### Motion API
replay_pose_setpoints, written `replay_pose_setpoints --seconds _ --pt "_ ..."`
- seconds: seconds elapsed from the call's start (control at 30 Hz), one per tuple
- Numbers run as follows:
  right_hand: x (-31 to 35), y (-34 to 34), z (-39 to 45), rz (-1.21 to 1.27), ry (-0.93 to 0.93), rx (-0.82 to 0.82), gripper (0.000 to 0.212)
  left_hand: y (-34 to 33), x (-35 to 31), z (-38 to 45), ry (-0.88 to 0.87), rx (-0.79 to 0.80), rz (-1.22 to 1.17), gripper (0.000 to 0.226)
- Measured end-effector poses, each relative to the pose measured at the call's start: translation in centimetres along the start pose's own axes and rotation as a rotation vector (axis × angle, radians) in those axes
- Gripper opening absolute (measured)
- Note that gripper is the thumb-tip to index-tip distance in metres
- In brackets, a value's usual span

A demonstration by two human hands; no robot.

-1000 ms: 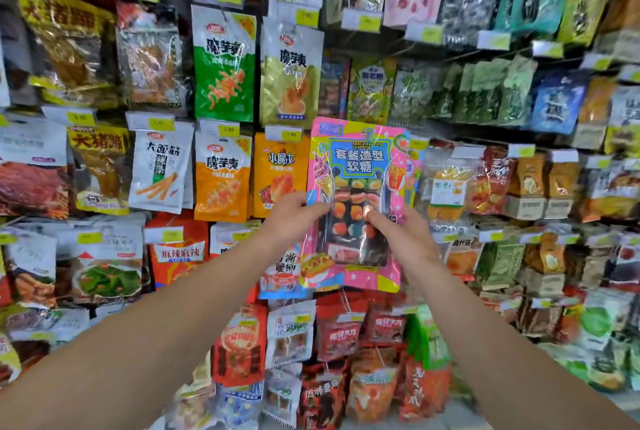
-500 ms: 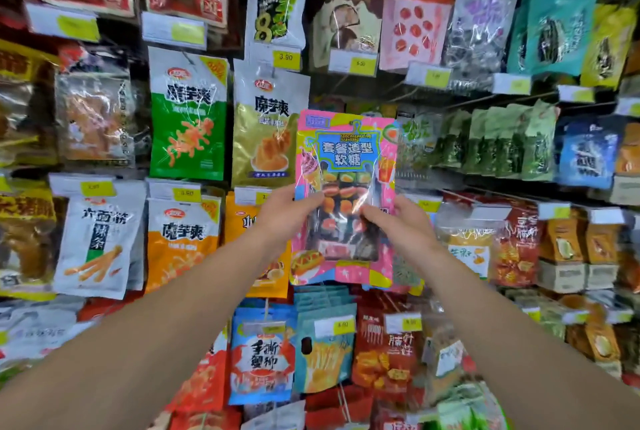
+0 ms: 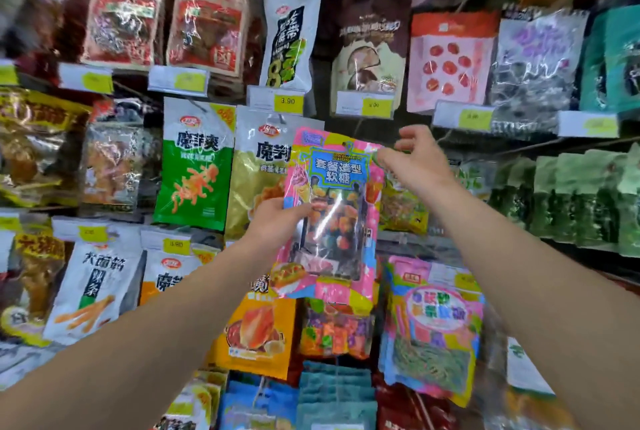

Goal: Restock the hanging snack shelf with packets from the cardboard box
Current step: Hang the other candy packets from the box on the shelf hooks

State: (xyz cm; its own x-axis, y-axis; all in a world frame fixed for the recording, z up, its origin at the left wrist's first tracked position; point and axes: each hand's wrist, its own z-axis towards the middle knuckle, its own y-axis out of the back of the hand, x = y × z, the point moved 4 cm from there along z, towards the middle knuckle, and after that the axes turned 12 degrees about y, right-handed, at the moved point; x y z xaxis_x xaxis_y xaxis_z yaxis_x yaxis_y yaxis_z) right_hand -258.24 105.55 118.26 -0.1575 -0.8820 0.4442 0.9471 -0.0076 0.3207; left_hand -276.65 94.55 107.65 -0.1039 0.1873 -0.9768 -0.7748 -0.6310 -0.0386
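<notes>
I hold a pink candy packet [image 3: 332, 215] with a blue label and a clear window, upright in front of the hanging snack shelf [image 3: 519, 149]. My left hand [image 3: 277, 227] grips the packet's left edge at mid height. My right hand [image 3: 414, 161] pinches its top right corner, near the small hang hole. The packet covers part of a gold packet [image 3: 252, 187] and the hook behind it is hidden. The cardboard box is out of view.
Packets hang in dense rows all around: a green and white one [image 3: 194, 166] to the left, dark green ones [image 3: 571, 201] to the right, another pink packet [image 3: 436, 329] below right. Price tags [image 3: 288, 101] stick out on hook ends above.
The packet has risen higher up the shelf. My right hand left the packet's lower right side and now pinches its top right corner. My view has tilted upward.
</notes>
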Motion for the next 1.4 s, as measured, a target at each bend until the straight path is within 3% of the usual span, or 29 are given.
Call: replay_pose_setpoints --seconds 0.2,0.23,0.3,0.43,0.53,0.63,0.73,1.13,1.37,1.4 --pt "0.2 -0.7 3.6 0.037 0.072 0.063 0.077 -1.2 -1.3 0.8 0.000 -0.083 -0.010 0.021" --pt "0.1 -0.8 3.8 0.046 0.076 0.074 0.076 -1.5 -1.7 0.5 0.008 -0.114 0.005 0.009" --pt "-0.2 -1.0 4.0 0.065 0.099 0.093 0.072 -1.7 -1.6 0.9 0.029 -0.163 0.009 0.026" --pt "-0.6 -0.3 4.4 0.140 0.148 -0.028 0.058 -2.4 -2.1 1.6 0.007 -0.167 0.025 0.022" --pt "-0.2 1.0 5.3 0.214 0.195 -0.120 0.044 -3.1 -2.5 2.0 0.004 -0.135 0.020 0.055" --pt "0.8 1.9 6.5 0.232 0.245 -0.113 0.037 -3.5 -3.2 2.2 -0.033 -0.142 -0.015 0.017" --pt "1.3 2.2 7.6 0.226 0.258 -0.092 0.040 -4.1 -3.8 2.6 -0.069 -0.156 -0.022 0.029" --pt "0.5 1.6 8.3 0.268 0.270 -0.072 0.041 -4.4 -4.7 4.1 -0.197 -0.173 0.016 0.015" --pt "0.6 1.5 7.7 0.263 0.291 -0.068 0.038 -4.7 -5.8 5.0 -0.129 -0.215 0.051 0.021" --pt "0.7 1.6 7.6 0.263 0.297 -0.065 0.037 -4.8 -5.7 5.5 -0.116 -0.200 0.023 0.029"
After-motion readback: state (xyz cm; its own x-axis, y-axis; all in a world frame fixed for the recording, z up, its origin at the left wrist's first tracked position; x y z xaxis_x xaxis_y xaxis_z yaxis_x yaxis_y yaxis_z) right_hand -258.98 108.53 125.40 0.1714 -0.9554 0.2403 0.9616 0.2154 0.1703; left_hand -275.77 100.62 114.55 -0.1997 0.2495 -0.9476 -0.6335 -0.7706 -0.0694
